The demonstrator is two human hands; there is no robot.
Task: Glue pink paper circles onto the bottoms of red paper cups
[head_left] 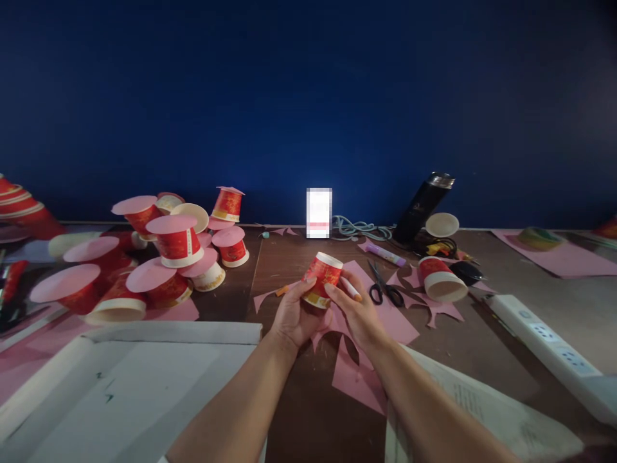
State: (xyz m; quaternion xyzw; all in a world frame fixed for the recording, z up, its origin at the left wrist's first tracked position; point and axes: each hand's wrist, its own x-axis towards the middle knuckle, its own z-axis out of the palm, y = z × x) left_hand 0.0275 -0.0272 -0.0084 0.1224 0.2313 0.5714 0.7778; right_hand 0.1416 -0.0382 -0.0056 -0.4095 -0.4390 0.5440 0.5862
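Red cup: the paper cup (322, 278) is tilted above the middle of the table (299, 418); fingers cover part of its side, and whether its white far end is mouth or base is hard to tell.
Left hand: the left hand (295, 316) is closed around the cup's left side and underside; some fingers are hidden.
Right hand: the right hand (360, 313) pinches the cup's right side, with an orange-ended white stick (351, 289) between its fingers; the stick's far end is unclear.
Pink scraps: cut paper (357, 376) lies under and right of the hands, partly covered by the right forearm.
Scissors: the black scissors (384, 286) lie right of the hands.
Far middle: a bright rectangle (319, 209) is pixelated, unreadable.
Left cups: disc-topped cups (173, 241) overlap, hiding one another.
Near left: a white tray (144, 392) runs out of view.
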